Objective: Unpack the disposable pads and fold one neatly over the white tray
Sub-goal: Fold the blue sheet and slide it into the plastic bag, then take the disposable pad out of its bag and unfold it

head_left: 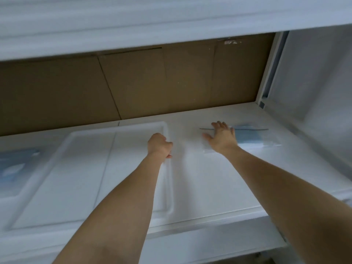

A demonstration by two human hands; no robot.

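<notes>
Grip of left hand (159, 145): curled into a loose fist on the right rim of the white tray (80, 168), about two o'clock on that tray; fingers folded under, so cannot tell for sure whether pinching the rim or only resting against it. Grip of right hand (222, 137): spread wide, fingers splayed flat, palm down on the left end of a clear packet of disposable pads (253, 139), pressing rather than clasping, nothing closed in it. Packet lying flat on the white shelf (209, 178), at three o'clock from the tray and just beside it, pale blue folded pads showing through the plastic past the fingertips, a thin dark line along its far edge. Tray shallow, rectangular, raised rim all round, apparently bare inside, sitting on the shelf toward nine o'clock from centre frame. Second bluish packet (17, 164) at nine o'clock, beyond the tray's left rim, blurred and cut by the frame edge. Both bare forearms reaching in from six o'clock, well apart. Brown cardboard backing (133, 86) standing upright behind the shelf at twelve o'clock, with seams running through it. Upper white shelf (152, 21) overhanging at twelve o'clock. White side wall (314, 82) at two o'clock. Whole scene slightly smeared by motion blur.
</notes>
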